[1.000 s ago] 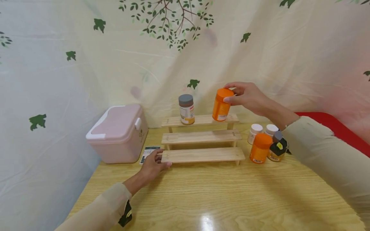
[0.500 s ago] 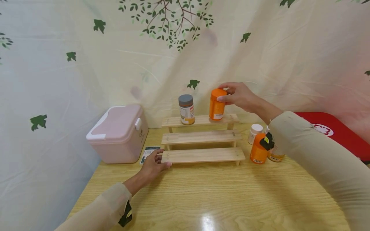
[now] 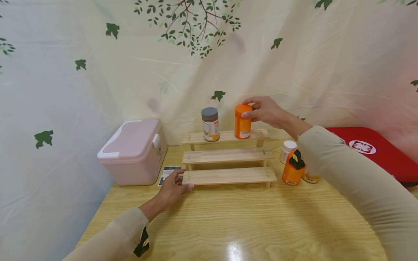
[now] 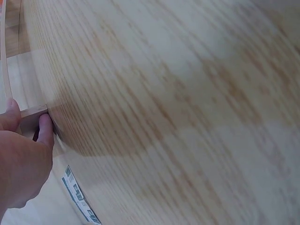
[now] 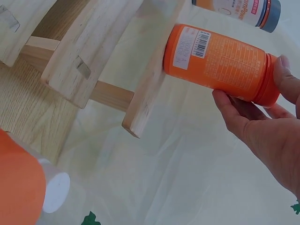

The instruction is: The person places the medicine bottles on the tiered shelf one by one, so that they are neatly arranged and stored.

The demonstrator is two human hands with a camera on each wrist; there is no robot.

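Head cam: I see orange cylindrical plastic bottle (image 3: 242, 127) upright on top tier of 3-tier pale-wood rack (image 3: 227, 156); R hand (image 3: 267, 111) grasping bottle's lid end; L hand (image 3: 171, 186) gripping rack's bottom-L end; grey-lidded round jar (image 3: 211, 125), rack top too.

You are gripping an orange bottle (image 3: 243, 125), standing upright on the top tier (image 3: 227, 136) of the wooden rack (image 3: 228, 176) you're holding.
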